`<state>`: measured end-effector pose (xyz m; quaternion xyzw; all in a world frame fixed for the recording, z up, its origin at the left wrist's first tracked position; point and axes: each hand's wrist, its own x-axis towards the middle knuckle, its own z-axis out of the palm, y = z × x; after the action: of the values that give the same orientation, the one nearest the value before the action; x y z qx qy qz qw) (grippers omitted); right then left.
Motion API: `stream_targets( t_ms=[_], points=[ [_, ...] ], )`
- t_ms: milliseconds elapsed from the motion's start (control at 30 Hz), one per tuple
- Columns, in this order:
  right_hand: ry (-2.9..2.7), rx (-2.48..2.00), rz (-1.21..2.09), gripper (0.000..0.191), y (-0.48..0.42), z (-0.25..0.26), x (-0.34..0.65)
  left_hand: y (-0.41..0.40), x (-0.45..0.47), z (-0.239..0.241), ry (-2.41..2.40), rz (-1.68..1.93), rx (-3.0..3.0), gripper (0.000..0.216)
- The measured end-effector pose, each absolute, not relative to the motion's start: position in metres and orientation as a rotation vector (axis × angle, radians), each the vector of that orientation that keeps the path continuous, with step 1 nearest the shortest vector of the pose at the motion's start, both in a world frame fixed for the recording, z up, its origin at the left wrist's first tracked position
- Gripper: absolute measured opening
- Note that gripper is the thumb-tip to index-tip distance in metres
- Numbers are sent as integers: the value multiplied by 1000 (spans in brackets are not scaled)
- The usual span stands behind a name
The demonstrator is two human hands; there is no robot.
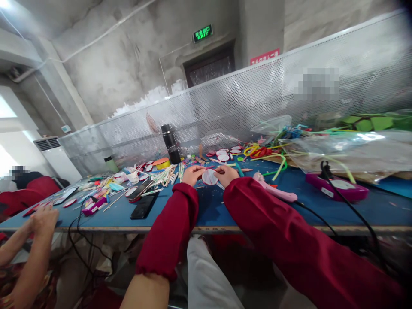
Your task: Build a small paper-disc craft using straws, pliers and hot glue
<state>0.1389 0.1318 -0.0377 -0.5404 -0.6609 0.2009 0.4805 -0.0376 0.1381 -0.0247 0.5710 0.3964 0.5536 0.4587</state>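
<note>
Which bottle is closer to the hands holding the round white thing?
The black bottle, standing just beyond the left hand. The green bottle, the shorter-looking one, is farther off to the left.

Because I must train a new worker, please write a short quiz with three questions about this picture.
1. What do the left hand and right hand hold together? A) flat black phone; B) round white disc; C) roll of yellow ribbon.
2. True or false: the tall black cylindrical bottle stands nearer to these hands than the light-green bottle.
3. Fill in: beside the right dark-red fabric sleeve lies a long ____ plastic tool.
Key: 1 B; 2 true; 3 pink.
</note>
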Motion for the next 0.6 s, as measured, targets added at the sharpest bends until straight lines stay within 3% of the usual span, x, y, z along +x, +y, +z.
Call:
stream_targets(
  t_ms=[600],
  points=[
    [-1676, -1318, 458, 6, 126, -38, 139, 140, -37, -28, 1083, 1376, 1400, 21]
  ],
)
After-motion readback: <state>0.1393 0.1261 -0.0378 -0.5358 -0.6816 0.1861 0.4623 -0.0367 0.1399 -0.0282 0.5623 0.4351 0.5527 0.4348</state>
